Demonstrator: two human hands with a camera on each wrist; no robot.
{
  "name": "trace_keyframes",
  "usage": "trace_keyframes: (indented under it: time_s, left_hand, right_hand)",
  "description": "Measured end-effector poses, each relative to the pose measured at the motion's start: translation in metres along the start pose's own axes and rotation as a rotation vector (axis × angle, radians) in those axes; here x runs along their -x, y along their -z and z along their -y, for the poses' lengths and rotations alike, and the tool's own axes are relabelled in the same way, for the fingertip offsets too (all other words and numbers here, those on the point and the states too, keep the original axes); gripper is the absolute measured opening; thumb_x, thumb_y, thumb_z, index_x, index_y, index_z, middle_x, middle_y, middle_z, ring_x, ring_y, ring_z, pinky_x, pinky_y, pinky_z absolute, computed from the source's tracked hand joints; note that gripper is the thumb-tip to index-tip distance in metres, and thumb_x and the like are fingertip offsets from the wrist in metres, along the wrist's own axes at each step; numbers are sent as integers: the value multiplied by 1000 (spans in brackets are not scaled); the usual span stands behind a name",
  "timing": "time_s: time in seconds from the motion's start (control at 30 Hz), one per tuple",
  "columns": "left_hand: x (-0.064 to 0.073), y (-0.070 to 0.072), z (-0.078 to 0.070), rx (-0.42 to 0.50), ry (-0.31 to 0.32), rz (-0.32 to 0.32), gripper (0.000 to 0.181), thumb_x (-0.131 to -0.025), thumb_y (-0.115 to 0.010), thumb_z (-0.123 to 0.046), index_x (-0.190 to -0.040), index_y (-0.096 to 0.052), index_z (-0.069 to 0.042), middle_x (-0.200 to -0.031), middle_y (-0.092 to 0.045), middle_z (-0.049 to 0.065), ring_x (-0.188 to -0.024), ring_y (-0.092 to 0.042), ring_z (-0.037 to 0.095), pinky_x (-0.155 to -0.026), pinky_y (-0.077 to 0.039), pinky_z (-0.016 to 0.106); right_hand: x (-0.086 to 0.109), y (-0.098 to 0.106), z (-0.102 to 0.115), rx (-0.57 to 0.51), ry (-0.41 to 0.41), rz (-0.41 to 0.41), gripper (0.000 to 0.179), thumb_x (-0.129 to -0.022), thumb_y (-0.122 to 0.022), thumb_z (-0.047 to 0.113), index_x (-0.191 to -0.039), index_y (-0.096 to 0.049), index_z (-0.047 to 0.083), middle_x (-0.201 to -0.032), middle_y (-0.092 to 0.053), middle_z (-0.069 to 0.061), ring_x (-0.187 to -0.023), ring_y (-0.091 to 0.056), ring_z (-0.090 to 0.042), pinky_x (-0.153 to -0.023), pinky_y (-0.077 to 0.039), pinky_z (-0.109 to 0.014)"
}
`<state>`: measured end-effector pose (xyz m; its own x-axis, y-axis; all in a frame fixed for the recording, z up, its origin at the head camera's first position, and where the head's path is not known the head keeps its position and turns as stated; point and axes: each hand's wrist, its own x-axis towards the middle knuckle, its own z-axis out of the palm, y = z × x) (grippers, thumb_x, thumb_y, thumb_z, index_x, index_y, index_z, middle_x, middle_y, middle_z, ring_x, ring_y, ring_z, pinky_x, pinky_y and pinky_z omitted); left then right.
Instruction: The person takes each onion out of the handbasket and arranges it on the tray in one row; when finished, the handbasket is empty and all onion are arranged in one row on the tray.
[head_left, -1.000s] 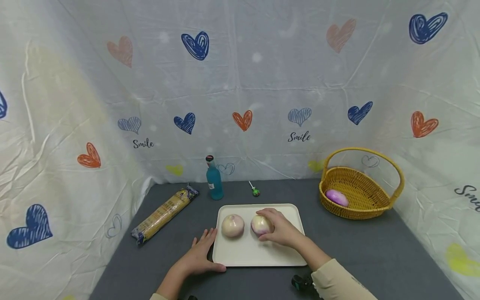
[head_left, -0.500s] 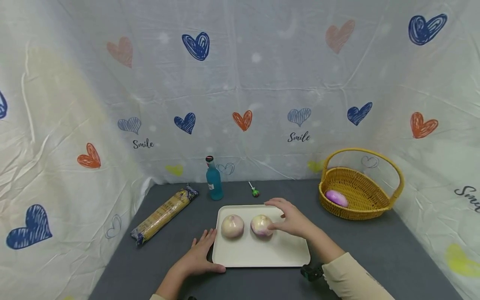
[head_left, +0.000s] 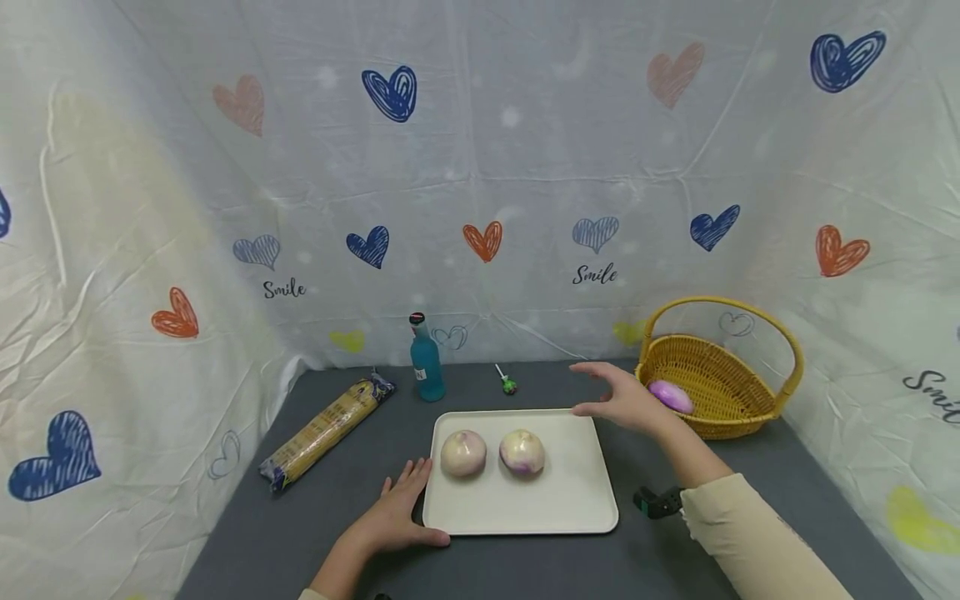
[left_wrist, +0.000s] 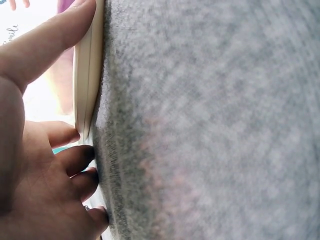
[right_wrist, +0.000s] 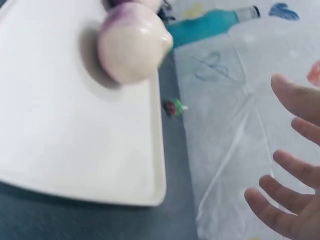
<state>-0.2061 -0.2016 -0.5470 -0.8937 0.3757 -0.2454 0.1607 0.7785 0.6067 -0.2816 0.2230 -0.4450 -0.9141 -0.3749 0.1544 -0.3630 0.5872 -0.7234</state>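
On the cream tray (head_left: 525, 510) sit two round, whitish-purple onions, the left onion (head_left: 463, 454) and the right onion (head_left: 522, 452). My left hand (head_left: 396, 515) rests at the tray's near left corner, thumb along the front rim and fingers spread by the left side. In the left wrist view the thumb (left_wrist: 55, 37) touches the rim. Above the tray's far right corner hovers my right hand (head_left: 626, 400), fingers spread apart, holding nothing. Seen from the right wrist, the nearer onion (right_wrist: 131, 45) lies well away from those fingers.
A yellow wicker basket (head_left: 738, 392) with a purple oval thing (head_left: 671, 397) in it stands at the right. Behind the tray are a blue bottle (head_left: 427, 367) and a lollipop (head_left: 508, 385). A long yellow packet (head_left: 328, 432) lies left. Cloth (head_left: 480, 317) hangs behind.
My right hand has let go of the right onion and moved up and to the right, toward the basket. The left hand has stayed at the tray's corner.
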Motion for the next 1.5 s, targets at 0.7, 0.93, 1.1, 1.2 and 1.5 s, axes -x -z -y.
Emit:
trace_keyframes:
  time_s: [0.7,0.93,1.1,1.2,1.5]
  left_hand:
    - [3,2,-3,11,-13,-4,127,-71,-85,-61,-161,-17,-4,-168,-16,20,-156,-6,43,-117,-1,72]
    - [1,3,-2,5,-2,3,127,-70,-85,-62,-161,-18,-4,-168,-16,20,-155,-6,43,-117,-1,72]
    - [1,3,0,4,-2,2,127,-70,-85,-62,-161,-18,-4,-168,-15,20,-155,-6,43,-117,-1,72]
    - [1,3,0,7,-6,-2,128,-70,-85,-61,-161,-17,-3,-168,-15,21,-155,-6,43,-117,-1,73]
    - [-2,0,4,9,-18,6,129,-70,-84,-63,-161,-17,-3,-167,-16,21,-155,-6,45,-116,-1,74]
  right_hand:
    - [1,117,-64,-16,-165,115,61,-91,-76,32,-144,-56,12,-144,-56,-21,-136,-47,-47,-110,-39,-64]
    - [7,133,-86,-173,-325,255,66,-96,-70,27,-152,-44,6,-160,-34,-24,-144,-33,-51,-108,-40,-66]
    - [7,139,-91,-252,-445,310,65,-98,-67,28,-155,-42,11,-163,-27,-23,-147,-26,-51,-105,-39,-71]
    - [7,138,-96,-274,-478,320,67,-97,-68,28,-155,-40,10,-164,-25,-24,-148,-22,-51,-104,-40,-70]
    - [12,125,-101,-297,-551,361,66,-98,-67,24,-155,-39,5,-160,-30,-29,-144,-31,-52,-97,-47,-68]
